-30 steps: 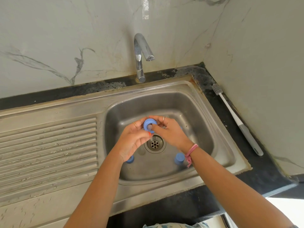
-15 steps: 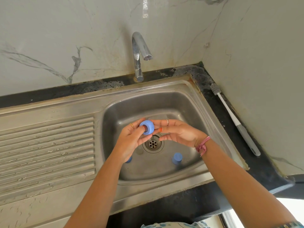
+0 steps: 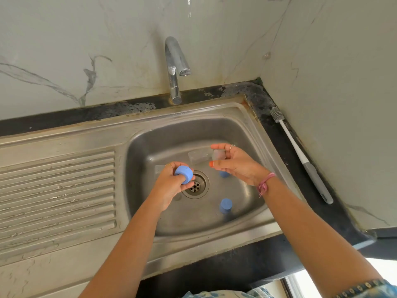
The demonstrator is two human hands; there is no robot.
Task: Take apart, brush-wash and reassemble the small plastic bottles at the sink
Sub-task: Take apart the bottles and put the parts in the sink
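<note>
Left hand is over the sink basin, just left of the drain, fingers curled round a blue cap and gripping it. Right hand is further back and to the right, apart from the left; fingers are curled loosely round a small clear bottle body, with thumb and forefinger spread either side of it. A second clear piece lies just beside it towards the left; whether it rests on the basin floor cannot be told. A blue-capped bottle sits on the basin floor in front of the drain and to its right. Another blue part shows below the right hand, partly hidden. A white-handled bottle brush lies on the dark counter to the right of the sink, bristles toward the wall. The tap stands behind the basin; no water is seen running. A pink band is on the right wrist.
</note>
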